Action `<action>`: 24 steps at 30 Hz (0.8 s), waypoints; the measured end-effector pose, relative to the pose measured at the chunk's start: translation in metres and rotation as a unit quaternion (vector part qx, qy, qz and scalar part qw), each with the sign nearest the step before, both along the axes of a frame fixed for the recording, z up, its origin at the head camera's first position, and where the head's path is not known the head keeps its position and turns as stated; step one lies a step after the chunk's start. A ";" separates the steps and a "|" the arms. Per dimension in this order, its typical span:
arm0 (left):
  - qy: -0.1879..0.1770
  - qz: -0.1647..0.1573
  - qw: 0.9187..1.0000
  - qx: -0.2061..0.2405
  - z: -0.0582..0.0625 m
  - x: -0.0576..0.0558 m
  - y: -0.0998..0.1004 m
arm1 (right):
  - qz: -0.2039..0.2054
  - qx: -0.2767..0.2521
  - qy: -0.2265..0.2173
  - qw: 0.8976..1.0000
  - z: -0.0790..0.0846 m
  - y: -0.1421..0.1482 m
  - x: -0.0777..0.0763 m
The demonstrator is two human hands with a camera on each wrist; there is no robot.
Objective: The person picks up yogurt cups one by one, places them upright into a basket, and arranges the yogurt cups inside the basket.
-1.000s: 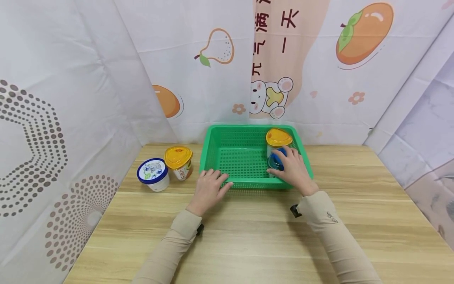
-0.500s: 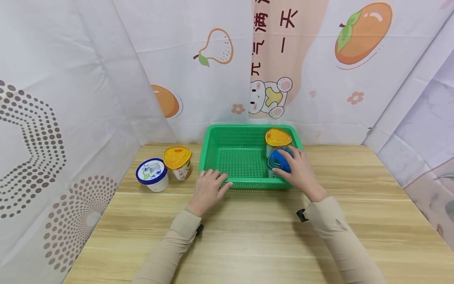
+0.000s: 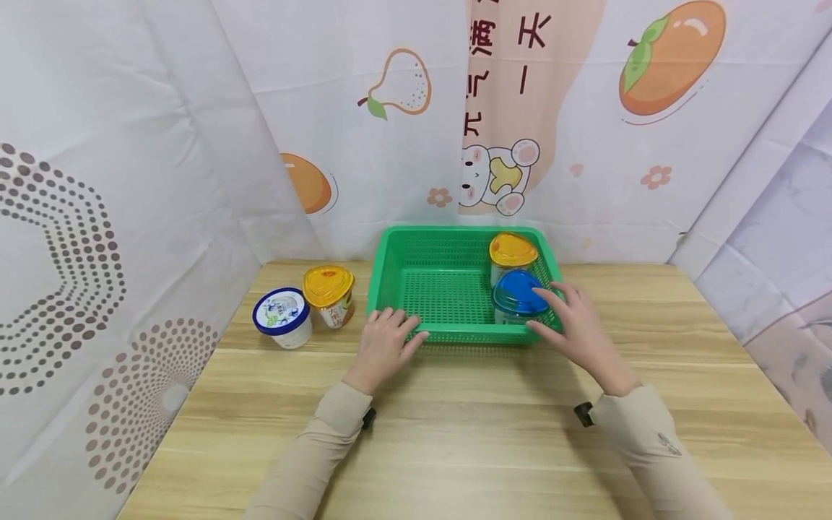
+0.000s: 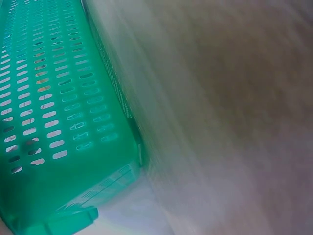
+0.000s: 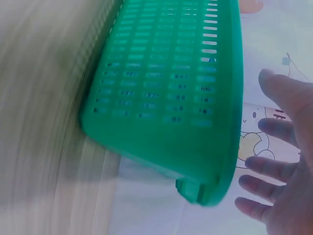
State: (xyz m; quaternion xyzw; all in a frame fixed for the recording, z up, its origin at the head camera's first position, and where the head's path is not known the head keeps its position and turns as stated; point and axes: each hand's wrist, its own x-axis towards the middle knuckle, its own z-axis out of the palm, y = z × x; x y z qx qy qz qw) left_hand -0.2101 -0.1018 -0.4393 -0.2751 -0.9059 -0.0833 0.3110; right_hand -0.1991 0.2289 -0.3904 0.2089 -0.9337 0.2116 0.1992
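A green plastic basket (image 3: 448, 328) stands near the back of the table. In its right end sit two cups, a yellow-lidded cup (image 3: 513, 249) behind and a blue-lidded cup (image 3: 520, 292) in front. My left hand (image 3: 385, 343) rests with its fingers over the front left rim. My right hand (image 3: 578, 328) is spread beside the front right corner, thumb and fingers apart, fingertips close to the blue lid. The right wrist view shows those fingers (image 5: 274, 169) holding nothing, next to the basket's wall. In the left wrist view the basket's slotted side fills the left.
Left of the basket, another yellow-lidded cup (image 3: 329, 292) and a white tub with a blue-rimmed lid (image 3: 282, 315) stand side by side on the wooden table (image 3: 455, 433). A printed curtain (image 3: 403, 159) hangs right behind the table.
My right hand has let go of the blue-lidded cup and drawn back to the right, leaving it upright in the basket. The left hand has stayed on the rim.
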 end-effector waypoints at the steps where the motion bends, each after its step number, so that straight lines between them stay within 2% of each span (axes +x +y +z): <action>1: 0.002 -0.001 1.000 0.000 0.000 0.000 0.000 | 0.002 0.002 0.006 1.000 0.000 0.002 0.002; 10: -0.001 -0.001 1.000 0.002 0.000 0.000 0.001 | 0.031 0.017 0.066 0.997 -0.008 0.011 0.014; 24: -0.005 0.000 1.000 -0.001 0.001 0.001 0.001 | 0.055 0.034 0.074 0.995 -0.012 0.004 0.016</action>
